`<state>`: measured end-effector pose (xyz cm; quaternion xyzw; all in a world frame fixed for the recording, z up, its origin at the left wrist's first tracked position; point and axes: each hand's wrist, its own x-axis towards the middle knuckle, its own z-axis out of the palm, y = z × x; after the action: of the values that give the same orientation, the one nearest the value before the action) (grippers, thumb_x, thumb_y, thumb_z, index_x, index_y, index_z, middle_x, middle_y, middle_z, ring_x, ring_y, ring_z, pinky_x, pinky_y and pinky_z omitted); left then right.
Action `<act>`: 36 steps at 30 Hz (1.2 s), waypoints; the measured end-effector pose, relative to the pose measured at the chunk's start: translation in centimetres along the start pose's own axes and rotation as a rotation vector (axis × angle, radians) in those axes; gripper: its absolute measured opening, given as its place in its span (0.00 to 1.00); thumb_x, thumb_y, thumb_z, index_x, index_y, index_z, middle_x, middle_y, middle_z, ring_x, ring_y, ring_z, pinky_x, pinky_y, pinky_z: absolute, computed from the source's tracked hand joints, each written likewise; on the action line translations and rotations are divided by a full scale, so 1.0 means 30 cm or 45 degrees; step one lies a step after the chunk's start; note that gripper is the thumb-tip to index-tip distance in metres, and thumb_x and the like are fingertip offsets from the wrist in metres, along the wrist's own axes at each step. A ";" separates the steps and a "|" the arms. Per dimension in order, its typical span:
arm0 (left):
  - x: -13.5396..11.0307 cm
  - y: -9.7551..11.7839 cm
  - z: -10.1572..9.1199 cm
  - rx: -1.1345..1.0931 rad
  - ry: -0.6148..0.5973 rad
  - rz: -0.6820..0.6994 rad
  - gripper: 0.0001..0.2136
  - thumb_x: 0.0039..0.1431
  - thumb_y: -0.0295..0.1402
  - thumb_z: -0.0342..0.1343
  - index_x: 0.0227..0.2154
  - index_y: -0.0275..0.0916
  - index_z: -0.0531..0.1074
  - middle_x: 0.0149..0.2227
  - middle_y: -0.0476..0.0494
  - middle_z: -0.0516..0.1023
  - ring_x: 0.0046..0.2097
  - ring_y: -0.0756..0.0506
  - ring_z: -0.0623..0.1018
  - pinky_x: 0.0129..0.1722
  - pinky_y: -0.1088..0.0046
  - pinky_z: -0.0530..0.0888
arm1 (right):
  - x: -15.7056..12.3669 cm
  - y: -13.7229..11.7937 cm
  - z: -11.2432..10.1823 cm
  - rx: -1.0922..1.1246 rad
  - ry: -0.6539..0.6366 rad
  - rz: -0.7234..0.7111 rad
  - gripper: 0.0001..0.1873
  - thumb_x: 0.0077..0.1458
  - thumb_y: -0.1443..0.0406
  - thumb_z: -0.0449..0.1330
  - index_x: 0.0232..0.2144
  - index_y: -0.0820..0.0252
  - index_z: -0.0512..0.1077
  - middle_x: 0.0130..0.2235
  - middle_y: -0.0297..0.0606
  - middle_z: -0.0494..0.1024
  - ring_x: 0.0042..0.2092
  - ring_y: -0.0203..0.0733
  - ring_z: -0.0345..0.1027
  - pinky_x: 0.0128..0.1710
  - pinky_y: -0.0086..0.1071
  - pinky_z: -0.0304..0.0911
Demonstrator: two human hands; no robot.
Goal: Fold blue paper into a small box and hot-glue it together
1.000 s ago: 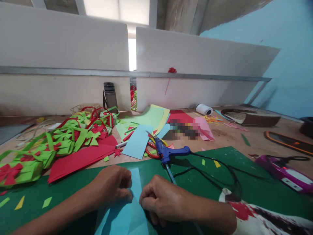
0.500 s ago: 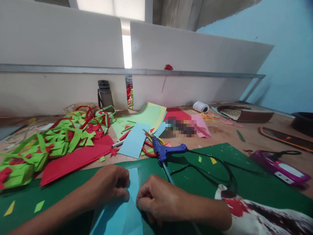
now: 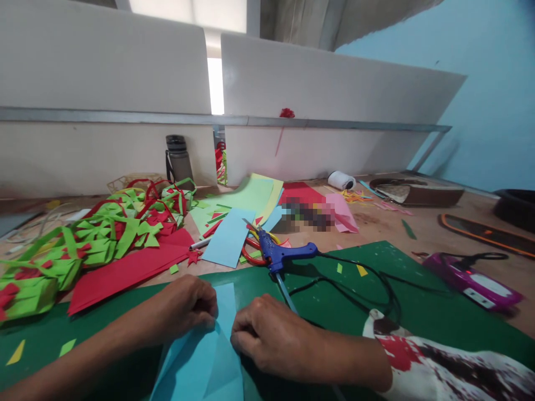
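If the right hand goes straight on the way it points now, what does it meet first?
Probably the left hand. The right hand points leftward over the light blue paper under both hands, and only a narrow gap separates them, though depth is unclear.

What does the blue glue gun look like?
The glue gun is blue plastic and lies on its side at the far edge of the green mat. Its front end rests over red-handled scissors. A clear glue stick pokes out toward the camera. A black cord trails from its handle across the mat. Nothing holds it.
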<state>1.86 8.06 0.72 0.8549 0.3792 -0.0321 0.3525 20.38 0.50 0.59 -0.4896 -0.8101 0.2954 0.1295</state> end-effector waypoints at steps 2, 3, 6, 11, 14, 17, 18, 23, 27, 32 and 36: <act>-0.003 0.004 -0.004 -0.016 -0.024 0.015 0.06 0.46 0.29 0.52 0.25 0.35 0.72 0.23 0.51 0.70 0.27 0.51 0.68 0.25 0.79 0.60 | -0.001 0.000 -0.001 -0.023 -0.008 0.009 0.10 0.48 0.69 0.53 0.19 0.64 0.72 0.19 0.31 0.68 0.21 0.29 0.50 0.22 0.24 0.45; -0.004 0.005 -0.005 -0.021 -0.026 0.014 0.05 0.46 0.30 0.52 0.25 0.35 0.72 0.23 0.51 0.70 0.26 0.51 0.67 0.25 0.79 0.60 | -0.001 -0.001 -0.002 -0.036 -0.011 0.013 0.11 0.48 0.69 0.53 0.19 0.64 0.72 0.19 0.32 0.69 0.21 0.29 0.50 0.22 0.24 0.46; -0.004 0.007 -0.008 -0.034 -0.029 0.016 0.05 0.47 0.31 0.52 0.24 0.35 0.70 0.22 0.52 0.68 0.26 0.52 0.65 0.24 0.79 0.59 | -0.003 -0.003 -0.006 -0.057 -0.020 0.004 0.11 0.48 0.69 0.53 0.20 0.65 0.73 0.19 0.33 0.71 0.21 0.29 0.47 0.22 0.25 0.46; -0.007 0.011 -0.010 -0.068 -0.052 0.004 0.04 0.46 0.30 0.53 0.24 0.35 0.70 0.22 0.52 0.68 0.26 0.51 0.66 0.25 0.80 0.60 | -0.004 -0.003 -0.004 -0.054 -0.008 -0.003 0.11 0.46 0.70 0.53 0.19 0.65 0.73 0.19 0.32 0.71 0.20 0.29 0.45 0.21 0.25 0.44; -0.008 0.013 -0.010 -0.068 -0.044 0.009 0.04 0.46 0.29 0.52 0.24 0.35 0.70 0.22 0.52 0.67 0.26 0.51 0.65 0.24 0.79 0.60 | -0.004 -0.002 0.000 -0.076 -0.002 -0.007 0.11 0.47 0.69 0.53 0.20 0.65 0.74 0.20 0.33 0.72 0.20 0.29 0.44 0.21 0.26 0.43; -0.004 0.012 -0.008 -0.061 -0.036 -0.014 0.03 0.44 0.28 0.52 0.24 0.35 0.70 0.22 0.52 0.67 0.26 0.51 0.65 0.24 0.79 0.60 | -0.006 -0.001 0.003 -0.101 -0.008 -0.003 0.12 0.47 0.68 0.52 0.21 0.64 0.74 0.21 0.35 0.74 0.20 0.29 0.46 0.21 0.26 0.43; -0.001 0.011 -0.007 -0.064 -0.039 -0.021 0.03 0.44 0.28 0.53 0.23 0.35 0.70 0.21 0.52 0.67 0.26 0.51 0.66 0.24 0.79 0.60 | -0.007 0.000 0.004 -0.110 -0.003 -0.009 0.12 0.47 0.68 0.52 0.21 0.64 0.75 0.22 0.35 0.74 0.20 0.29 0.46 0.21 0.26 0.43; 0.018 0.016 -0.004 -0.074 -0.030 -0.017 0.04 0.42 0.27 0.52 0.23 0.34 0.71 0.23 0.50 0.70 0.27 0.50 0.68 0.26 0.78 0.62 | -0.006 0.010 0.008 -0.110 0.018 -0.036 0.11 0.47 0.69 0.52 0.21 0.64 0.74 0.22 0.36 0.75 0.19 0.29 0.46 0.20 0.26 0.42; 0.029 0.032 -0.001 -0.055 -0.047 -0.010 0.04 0.43 0.27 0.52 0.22 0.35 0.71 0.22 0.51 0.70 0.27 0.50 0.68 0.26 0.78 0.61 | -0.007 0.019 0.002 -0.146 0.042 -0.040 0.11 0.46 0.69 0.52 0.20 0.64 0.74 0.23 0.37 0.76 0.20 0.29 0.48 0.20 0.25 0.43; 0.033 0.053 0.009 -0.017 -0.044 -0.037 0.03 0.43 0.28 0.52 0.21 0.36 0.70 0.22 0.52 0.68 0.27 0.50 0.67 0.26 0.79 0.60 | -0.016 0.028 -0.009 -0.160 0.021 -0.008 0.11 0.46 0.68 0.52 0.23 0.63 0.75 0.25 0.39 0.78 0.20 0.30 0.52 0.21 0.25 0.45; 0.040 0.062 0.021 -0.007 -0.038 -0.062 0.03 0.42 0.27 0.51 0.22 0.36 0.69 0.22 0.52 0.68 0.27 0.50 0.67 0.25 0.79 0.59 | -0.021 0.038 -0.006 -0.176 0.030 -0.025 0.11 0.46 0.68 0.52 0.23 0.63 0.75 0.25 0.39 0.78 0.22 0.32 0.58 0.21 0.25 0.47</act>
<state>4.09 7.57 0.93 0.8438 0.3949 -0.0523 0.3596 21.59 0.41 0.10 -0.4927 -0.8318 0.2317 0.1077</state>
